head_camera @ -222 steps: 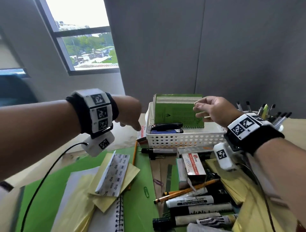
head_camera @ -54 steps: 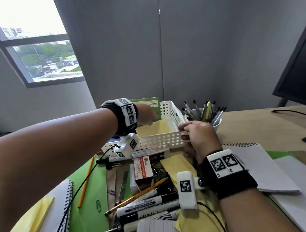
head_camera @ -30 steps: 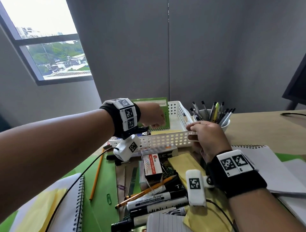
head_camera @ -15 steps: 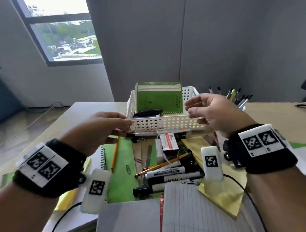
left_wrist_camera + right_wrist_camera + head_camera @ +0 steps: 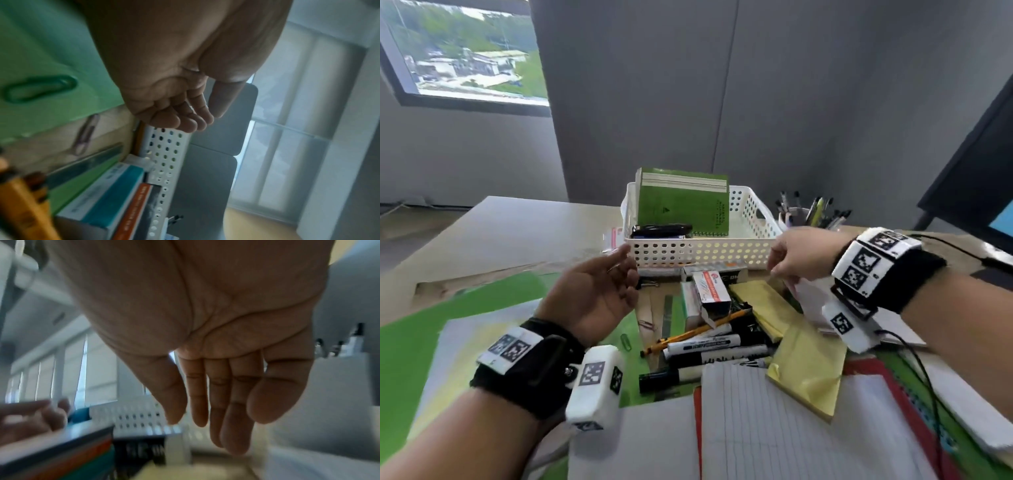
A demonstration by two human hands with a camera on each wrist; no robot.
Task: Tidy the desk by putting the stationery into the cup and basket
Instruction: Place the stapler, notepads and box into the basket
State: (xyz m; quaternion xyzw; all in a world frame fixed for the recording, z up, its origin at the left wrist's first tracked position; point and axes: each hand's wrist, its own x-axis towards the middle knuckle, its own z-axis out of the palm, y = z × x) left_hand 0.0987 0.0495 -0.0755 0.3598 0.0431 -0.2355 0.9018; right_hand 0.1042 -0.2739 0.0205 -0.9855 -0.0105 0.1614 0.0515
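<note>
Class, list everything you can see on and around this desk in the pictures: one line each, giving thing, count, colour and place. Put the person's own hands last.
basket: 1, white, perforated, back middle of the desk
notebook: 1, green, standing upright in the basket
stapler: 1, black, lying in the basket in front of the notebook
cup: 1, pale, right of the basket, holding pens
markers: several, white and black, in a pile in front of the basket
pencil: 1, orange, lying across the markers
staple box: 1, white and red, in front of the basket
yellow paper: several sheets, right of the markers
paper clip: 1, green, on the green sheet
left hand: empty, fingers relaxed
right hand: empty, fingers relaxed
</note>
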